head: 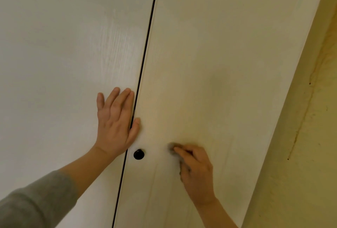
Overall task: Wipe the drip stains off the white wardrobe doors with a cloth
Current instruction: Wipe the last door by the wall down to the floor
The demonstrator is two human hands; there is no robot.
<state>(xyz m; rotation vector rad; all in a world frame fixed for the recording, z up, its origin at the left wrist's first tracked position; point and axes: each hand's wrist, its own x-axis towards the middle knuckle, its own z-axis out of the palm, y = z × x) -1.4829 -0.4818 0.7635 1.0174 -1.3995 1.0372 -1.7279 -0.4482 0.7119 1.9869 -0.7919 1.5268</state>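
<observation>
Head view, cloth [171,149] blurred, mostly hidden

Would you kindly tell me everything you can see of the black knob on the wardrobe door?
The knob is small, round and black, material unclear. It sits on the right door near its left edge, beside the dark gap. Nothing touches it: the left hand rests just above, the right hand to its right.

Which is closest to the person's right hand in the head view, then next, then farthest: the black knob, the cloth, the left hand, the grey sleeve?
1. cloth: gripped by the right hand, peeking out at its fingertips.
2. black knob: just left of it, on the same door.
3. left hand: up and left, flat across the door gap.
4. grey sleeve: bottom left corner.
</observation>
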